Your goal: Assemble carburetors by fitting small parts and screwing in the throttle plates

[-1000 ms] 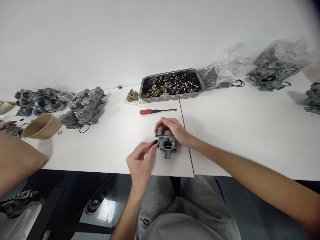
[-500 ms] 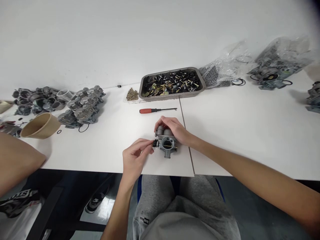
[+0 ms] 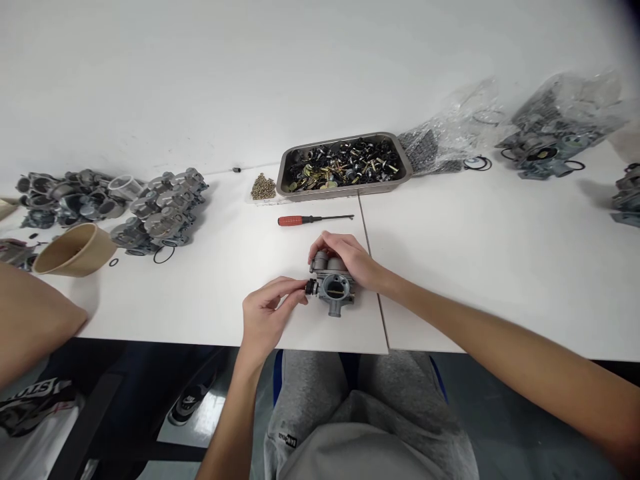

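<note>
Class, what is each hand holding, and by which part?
The right hand holds the gray carburetor around its far and right sides; the left hand pinches the outer end of the black fitting.

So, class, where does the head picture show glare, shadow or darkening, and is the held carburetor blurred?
Head view: glare on the floor beside a shoe; head view: soft shadow beside the clustered metal parts; head view: dark top-right corner; head view: held carburetor, outline clear, not blurred.
</note>
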{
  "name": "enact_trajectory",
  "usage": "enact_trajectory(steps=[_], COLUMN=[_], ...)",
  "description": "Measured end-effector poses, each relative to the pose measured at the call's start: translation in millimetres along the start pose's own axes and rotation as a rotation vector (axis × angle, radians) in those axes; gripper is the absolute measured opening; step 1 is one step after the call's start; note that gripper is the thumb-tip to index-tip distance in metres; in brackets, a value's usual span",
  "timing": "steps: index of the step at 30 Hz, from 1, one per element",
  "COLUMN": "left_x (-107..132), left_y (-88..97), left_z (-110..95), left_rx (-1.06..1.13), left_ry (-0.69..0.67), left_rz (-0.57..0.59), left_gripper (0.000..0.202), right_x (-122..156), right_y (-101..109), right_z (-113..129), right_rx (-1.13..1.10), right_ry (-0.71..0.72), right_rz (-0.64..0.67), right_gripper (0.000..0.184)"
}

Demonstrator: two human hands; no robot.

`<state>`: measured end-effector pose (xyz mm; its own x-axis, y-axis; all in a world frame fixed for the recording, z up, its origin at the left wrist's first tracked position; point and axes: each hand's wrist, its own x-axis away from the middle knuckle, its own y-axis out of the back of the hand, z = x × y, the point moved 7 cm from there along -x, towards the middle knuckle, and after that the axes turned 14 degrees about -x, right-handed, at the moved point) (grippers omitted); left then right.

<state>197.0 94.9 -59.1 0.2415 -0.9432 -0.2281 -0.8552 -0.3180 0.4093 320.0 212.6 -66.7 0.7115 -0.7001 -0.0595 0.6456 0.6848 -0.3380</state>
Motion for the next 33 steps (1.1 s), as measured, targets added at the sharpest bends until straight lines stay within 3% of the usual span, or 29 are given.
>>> enact_trajectory(steps=[13,19,28,33], left_x=[2.8,3.1,5.5,21.3], left_y=[-1.5,0.4,-5.3,-6.8], left_z=[-3.5,8.0,2.5,-11.9], left_rx=[0.09,0.149,0.154,0.054], left_ry=[-0.015,0.12,0.055,-0.058], left_rz=[-0.027,-0.074,-0.109,-0.092], left_gripper=[0.015,0.011,0.011,0.028], right_x=[0.3,0.4,1.1,1.4], right_y=[-0.6,-0.3,-0.4,-0.3], right_z=[-0.6,0.1,-2.0,0.2], right_rx=[-0.005,0.003,-0.038,-0.05], right_ry=[-0.017,-0.02,-0.013,-0.008], right_rz=[-0.001,-0.004,-0.024,-0.037], right_gripper=[0.052,0.051,0.049,0.047])
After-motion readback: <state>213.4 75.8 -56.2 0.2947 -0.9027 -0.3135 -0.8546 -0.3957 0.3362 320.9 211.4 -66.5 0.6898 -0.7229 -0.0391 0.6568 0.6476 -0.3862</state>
